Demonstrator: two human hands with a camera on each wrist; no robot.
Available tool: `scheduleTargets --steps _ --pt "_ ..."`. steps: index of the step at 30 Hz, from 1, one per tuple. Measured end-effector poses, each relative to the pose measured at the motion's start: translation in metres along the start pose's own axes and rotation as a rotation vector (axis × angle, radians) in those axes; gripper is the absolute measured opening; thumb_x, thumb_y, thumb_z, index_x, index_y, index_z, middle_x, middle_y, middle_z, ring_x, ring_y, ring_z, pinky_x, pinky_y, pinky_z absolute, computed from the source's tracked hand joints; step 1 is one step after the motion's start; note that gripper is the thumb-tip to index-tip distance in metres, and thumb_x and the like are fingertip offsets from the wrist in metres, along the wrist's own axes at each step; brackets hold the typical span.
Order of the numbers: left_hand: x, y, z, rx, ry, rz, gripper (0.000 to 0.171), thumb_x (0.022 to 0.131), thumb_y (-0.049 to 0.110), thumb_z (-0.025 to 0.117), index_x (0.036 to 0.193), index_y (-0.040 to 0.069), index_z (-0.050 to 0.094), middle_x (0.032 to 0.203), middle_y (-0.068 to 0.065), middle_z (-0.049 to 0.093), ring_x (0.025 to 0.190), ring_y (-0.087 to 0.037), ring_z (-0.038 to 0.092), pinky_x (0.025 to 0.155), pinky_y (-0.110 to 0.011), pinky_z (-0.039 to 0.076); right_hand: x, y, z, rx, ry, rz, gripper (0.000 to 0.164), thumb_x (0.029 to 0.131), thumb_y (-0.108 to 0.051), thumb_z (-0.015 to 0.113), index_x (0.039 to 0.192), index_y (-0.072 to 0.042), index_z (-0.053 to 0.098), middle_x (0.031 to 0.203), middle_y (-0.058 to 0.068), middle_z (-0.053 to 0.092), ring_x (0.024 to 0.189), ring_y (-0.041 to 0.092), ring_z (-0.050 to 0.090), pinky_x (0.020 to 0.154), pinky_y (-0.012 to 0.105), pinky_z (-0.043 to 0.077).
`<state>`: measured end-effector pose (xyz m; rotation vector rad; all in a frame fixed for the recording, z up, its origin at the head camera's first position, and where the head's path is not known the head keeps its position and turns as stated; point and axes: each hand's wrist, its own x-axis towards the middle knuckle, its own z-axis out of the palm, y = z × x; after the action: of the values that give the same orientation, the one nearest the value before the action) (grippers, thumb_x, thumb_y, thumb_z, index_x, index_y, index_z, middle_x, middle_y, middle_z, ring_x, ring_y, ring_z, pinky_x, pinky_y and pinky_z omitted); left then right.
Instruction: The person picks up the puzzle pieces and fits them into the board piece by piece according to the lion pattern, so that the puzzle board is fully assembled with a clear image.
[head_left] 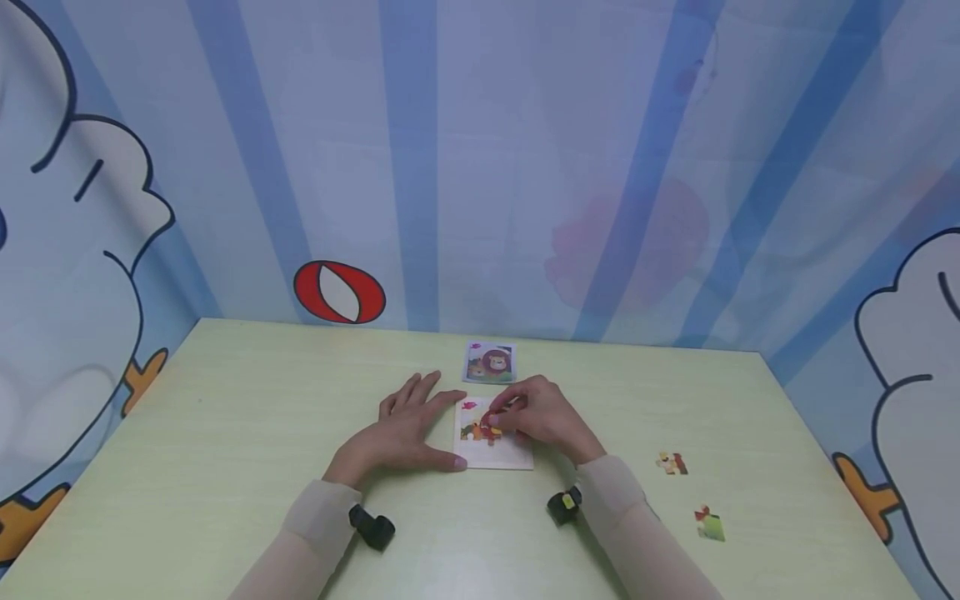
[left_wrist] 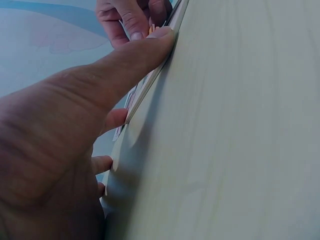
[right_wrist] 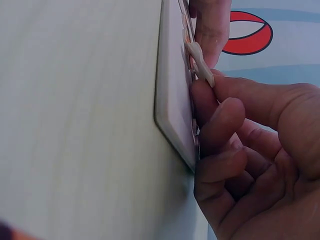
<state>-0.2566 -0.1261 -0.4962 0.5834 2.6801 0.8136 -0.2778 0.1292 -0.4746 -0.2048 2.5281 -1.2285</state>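
A white puzzle board (head_left: 501,457) lies flat on the table, its upper left part covered by joined picture pieces. My left hand (head_left: 405,433) is beside it with fingers spread, thumb and index fingertip touching the board's left edge. Over the board, my right hand (head_left: 546,418) pinches a small jigsaw piece (right_wrist: 201,64) between thumb and fingers. In the right wrist view that piece is tilted, with one end against or close to the pieces on the board. The picture on its face is mostly hidden.
Just behind the board is a picture card (head_left: 489,363) with a lion on it. Two loose jigsaw pieces lie to the right, one brown and yellow (head_left: 672,463), the other mostly green (head_left: 709,525). A printed curtain (head_left: 480,167) hangs behind the table (head_left: 225,467).
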Motion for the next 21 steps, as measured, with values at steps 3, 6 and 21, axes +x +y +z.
scheduleTargets --steps 3,6,21 --pt "-0.0001 0.0001 -0.0001 0.001 0.001 0.001 0.100 0.080 0.063 0.086 0.165 0.036 0.041 0.184 -0.009 0.008 0.170 -0.044 -0.001 0.130 -0.076 0.009 0.0007 -0.0020 0.0008 -0.013 0.002 0.005 0.007 0.091 -0.019 0.085 0.098 -0.017 0.084 0.079 0.001 0.074 0.059 0.013 0.056 0.057 0.025 0.047" --pt "-0.0003 0.0004 -0.0003 0.001 0.002 0.002 0.100 0.080 0.063 0.086 0.165 0.036 0.041 0.184 -0.009 0.009 0.170 -0.044 -0.001 0.130 -0.076 0.009 0.0008 -0.0028 0.0014 -0.021 0.005 0.008 0.006 0.091 -0.019 0.085 0.096 -0.017 0.084 0.078 0.001 0.074 0.058 0.013 0.056 0.056 0.024 0.046" --pt "-0.0021 0.0026 -0.0008 -0.002 -0.006 -0.018 0.100 0.080 0.063 0.087 0.165 0.035 0.042 0.184 -0.008 0.009 0.170 -0.042 -0.002 0.132 -0.075 0.007 -0.0002 -0.0044 0.0017 -0.043 0.000 0.006 0.007 0.092 -0.021 0.085 0.096 -0.016 0.084 0.080 0.001 0.076 0.061 0.013 0.058 0.057 0.024 0.049"
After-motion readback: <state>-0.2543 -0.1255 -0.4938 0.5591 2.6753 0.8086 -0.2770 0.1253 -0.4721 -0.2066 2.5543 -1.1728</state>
